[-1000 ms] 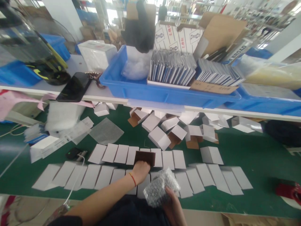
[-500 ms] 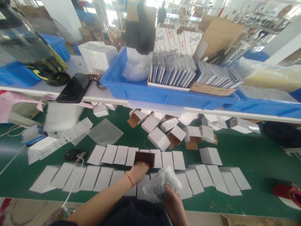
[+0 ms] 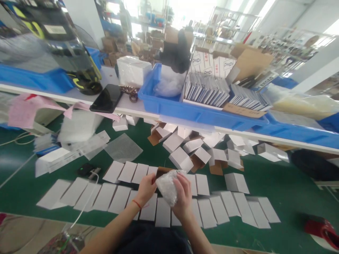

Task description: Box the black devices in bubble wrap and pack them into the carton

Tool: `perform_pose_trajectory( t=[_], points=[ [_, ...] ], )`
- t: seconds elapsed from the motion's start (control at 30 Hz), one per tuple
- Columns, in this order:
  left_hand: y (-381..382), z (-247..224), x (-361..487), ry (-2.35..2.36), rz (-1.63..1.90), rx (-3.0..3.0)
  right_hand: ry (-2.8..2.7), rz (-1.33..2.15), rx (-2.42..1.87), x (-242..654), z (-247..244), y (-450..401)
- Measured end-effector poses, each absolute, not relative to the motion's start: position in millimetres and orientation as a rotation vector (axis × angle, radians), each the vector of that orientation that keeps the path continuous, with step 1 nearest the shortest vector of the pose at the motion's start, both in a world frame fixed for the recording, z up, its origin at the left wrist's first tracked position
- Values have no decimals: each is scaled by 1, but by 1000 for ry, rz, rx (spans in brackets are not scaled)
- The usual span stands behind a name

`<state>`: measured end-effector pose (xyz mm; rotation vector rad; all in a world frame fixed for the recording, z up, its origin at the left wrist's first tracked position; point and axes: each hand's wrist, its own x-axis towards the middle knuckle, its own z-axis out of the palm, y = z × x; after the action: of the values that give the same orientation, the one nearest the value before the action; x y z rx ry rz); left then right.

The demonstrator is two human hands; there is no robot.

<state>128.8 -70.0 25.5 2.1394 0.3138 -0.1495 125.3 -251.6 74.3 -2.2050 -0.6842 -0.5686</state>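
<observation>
My left hand [image 3: 146, 188], with a red string on its wrist, grips the edge of an open small box [image 3: 162, 171] whose brown inside shows. My right hand [image 3: 183, 192] is closed round a clear bubble-wrapped packet [image 3: 168, 187], which is at the box's opening and hides part of it. What is inside the wrap cannot be made out. Two rows of white boxes lie about my hands, a back row [image 3: 128, 171] and a front row [image 3: 119, 199].
Loose white boxes [image 3: 180, 158] are heaped behind the rows. A shelf above bears a blue tray [image 3: 169, 107], a phone [image 3: 107, 98] and a bottle [image 3: 79, 53]. At the left lies a bubble sheet [image 3: 124, 147]; a red tape dispenser [image 3: 320, 229] is at the right.
My right hand has brought the bubble-wrapped packet up and left to the box in my left hand. My left hand has moved slightly left. The camera view has shifted.
</observation>
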Motion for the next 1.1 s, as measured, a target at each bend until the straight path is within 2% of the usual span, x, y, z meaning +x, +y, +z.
perform_pose_trajectory(
  t=[0.23,0.4,0.5,0.6,0.7,0.87,1.1],
  points=[
    [-69,28,110,347,-150,2037,-536,18,-2745,133,71,-220],
    [-64,35,105,332,-108,2121,-515,198,-2859,143,88,-203],
    [-58,47,97,220,46,2244,-572,289,-2895,153,89,-197],
    [-56,55,89,-178,300,2411,-633,311,-2881,158,86,-199],
    [-57,51,88,-531,404,2549,-625,254,-2744,155,86,-215],
    [-59,38,96,-633,442,2641,-684,31,-2608,143,91,-252],
    [-69,36,105,-718,410,2738,-852,6,-2684,136,84,-253]
  ],
)
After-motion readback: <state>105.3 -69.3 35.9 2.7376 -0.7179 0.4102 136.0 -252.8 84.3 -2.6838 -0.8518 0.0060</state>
